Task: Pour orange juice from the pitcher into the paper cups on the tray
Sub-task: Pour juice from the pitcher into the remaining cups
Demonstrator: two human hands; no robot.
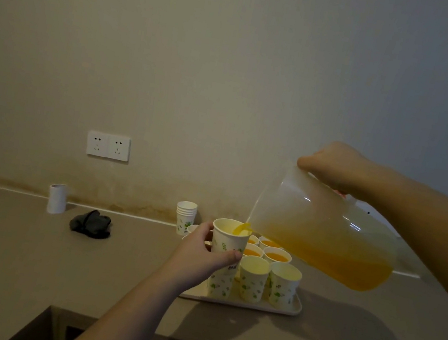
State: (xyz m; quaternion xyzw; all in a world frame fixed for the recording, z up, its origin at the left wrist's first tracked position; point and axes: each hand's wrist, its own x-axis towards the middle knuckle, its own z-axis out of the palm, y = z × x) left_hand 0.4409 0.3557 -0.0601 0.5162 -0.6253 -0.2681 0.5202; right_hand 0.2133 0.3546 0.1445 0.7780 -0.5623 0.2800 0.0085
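Note:
My right hand [336, 166] grips the handle of a clear plastic pitcher [322, 231], tilted left with orange juice low in its body. A stream of juice runs from its spout into a paper cup [227, 237] with green leaf print. My left hand [203, 251] holds that cup lifted above the left side of the cream tray [294, 307]. On the tray stand several more paper cups: those at the back [276, 256] hold juice, and two at the front [253, 281] look empty.
A stack of spare paper cups [185, 216] stands by the wall behind the tray. A black cloth bundle [91, 223] and a white roll [57, 198] lie to the left on the grey counter [24, 255]. Wall sockets [108, 146] sit above.

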